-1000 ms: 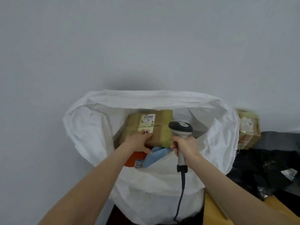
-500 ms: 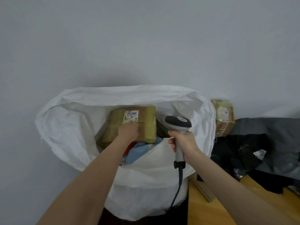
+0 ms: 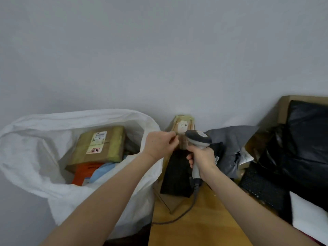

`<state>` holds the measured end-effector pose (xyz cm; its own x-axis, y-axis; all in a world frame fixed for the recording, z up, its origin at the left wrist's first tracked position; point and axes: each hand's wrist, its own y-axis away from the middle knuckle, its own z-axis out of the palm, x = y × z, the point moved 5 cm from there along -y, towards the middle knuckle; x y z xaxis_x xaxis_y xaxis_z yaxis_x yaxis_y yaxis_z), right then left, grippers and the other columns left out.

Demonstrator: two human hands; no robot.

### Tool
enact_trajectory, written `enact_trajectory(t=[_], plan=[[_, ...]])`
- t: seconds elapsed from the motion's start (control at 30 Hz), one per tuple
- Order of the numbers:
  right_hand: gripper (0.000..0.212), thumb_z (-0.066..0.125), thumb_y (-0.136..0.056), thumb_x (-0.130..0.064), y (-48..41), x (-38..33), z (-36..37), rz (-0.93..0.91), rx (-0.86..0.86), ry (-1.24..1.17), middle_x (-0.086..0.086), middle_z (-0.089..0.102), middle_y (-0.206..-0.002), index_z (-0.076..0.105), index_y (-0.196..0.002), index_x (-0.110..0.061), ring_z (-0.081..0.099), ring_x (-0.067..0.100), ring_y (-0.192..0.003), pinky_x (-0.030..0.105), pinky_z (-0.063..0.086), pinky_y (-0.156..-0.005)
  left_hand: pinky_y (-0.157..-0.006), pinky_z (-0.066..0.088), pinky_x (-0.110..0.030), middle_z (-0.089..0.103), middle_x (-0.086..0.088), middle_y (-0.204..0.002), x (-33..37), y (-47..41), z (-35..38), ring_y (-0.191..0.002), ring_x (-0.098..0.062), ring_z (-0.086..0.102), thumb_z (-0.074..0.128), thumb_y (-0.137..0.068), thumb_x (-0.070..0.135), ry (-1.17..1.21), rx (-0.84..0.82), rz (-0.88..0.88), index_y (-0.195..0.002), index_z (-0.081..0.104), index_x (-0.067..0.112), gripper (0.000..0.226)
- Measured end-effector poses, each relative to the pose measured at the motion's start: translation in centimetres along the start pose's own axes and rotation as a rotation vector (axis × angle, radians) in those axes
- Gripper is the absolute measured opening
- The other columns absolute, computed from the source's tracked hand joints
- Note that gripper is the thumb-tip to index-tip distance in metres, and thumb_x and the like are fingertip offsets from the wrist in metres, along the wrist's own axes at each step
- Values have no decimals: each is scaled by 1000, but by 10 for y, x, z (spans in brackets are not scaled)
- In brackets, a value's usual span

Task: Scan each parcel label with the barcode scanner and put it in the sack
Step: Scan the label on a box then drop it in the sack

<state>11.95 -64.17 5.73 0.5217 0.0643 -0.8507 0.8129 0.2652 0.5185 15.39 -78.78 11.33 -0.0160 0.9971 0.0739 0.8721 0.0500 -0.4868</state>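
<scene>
Small taped parcel (image 3: 183, 124) just past fingers (image 3: 173, 139) of left hand (image 3: 158, 143), scanner (image 3: 198, 137) beside it.

surface: wooden table (image 3: 195, 228) | on it: black parcel (image 3: 177, 173), scanner cable (image 3: 170, 222), grey mailer (image 3: 230, 142)

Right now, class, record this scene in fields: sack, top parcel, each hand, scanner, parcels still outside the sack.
sack: white sack, open, left of the table
top parcel: brown box, label up, lying in the sack
left hand: left hand at the taped box by the wall, fingers curled; grip unclear
right hand: right hand grips the scanner handle
scanner: scanner held upright in front of the taped box
outside: taped box, grey mailer, black bags
</scene>
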Motion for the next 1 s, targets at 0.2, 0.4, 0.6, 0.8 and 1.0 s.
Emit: enact_trajectory(t=[0.2, 0.4, 0.6, 0.8, 1.0], plan=[[23, 66, -86, -11, -39, -16, -83, 4, 199, -85, 8, 57, -50, 60, -66, -2, 48, 17, -42, 28, 42, -46, -93, 47, -40, 55, -11, -131, 32, -50, 91, -118, -30, 53, 59, -88, 44, 232, -423, -445, -137, 43, 14, 59], [22, 64, -87, -8, -80, -11, -104, 32, 204, -170, 7, 55, -45, 59, -66, -3, 46, 18, -40, 28, 39, -45, -113, 23, -52, 9, -25, -156, -22, -66, 171, -143, -41, 15, 72, -70, 63, 310, -535, -962, -153, -1, 14, 121], [14, 65, -87, -9, -90, 3, -109, 66, 144, -193, 5, 55, -46, 61, -75, -2, 46, 13, -38, 26, 40, -42, -104, 38, -46, 12, -24, -152, -21, -65, 202, -131, -46, 35, 73, -75, 55, 346, -493, -1041, -153, 9, 16, 107], [13, 70, -86, -11, -80, -15, -122, 39, 152, -263, 8, 62, -61, 63, -77, -5, 56, 14, -50, 26, 50, -52, -92, 46, -39, 34, -14, -140, -14, -99, 139, -115, -35, 51, 62, -80, 52, 544, -287, -967, -141, 39, 15, 75], [12, 74, -83, -8, -52, -54, -140, -70, 197, -374, 8, 63, -83, 66, -92, -9, 61, 18, -79, 38, 58, -73, -87, 55, -40, 59, -7, -97, -2, -115, 65, -88, -22, 61, 57, -90, 38, 1032, -319, -998, -110, 57, 11, 33]])
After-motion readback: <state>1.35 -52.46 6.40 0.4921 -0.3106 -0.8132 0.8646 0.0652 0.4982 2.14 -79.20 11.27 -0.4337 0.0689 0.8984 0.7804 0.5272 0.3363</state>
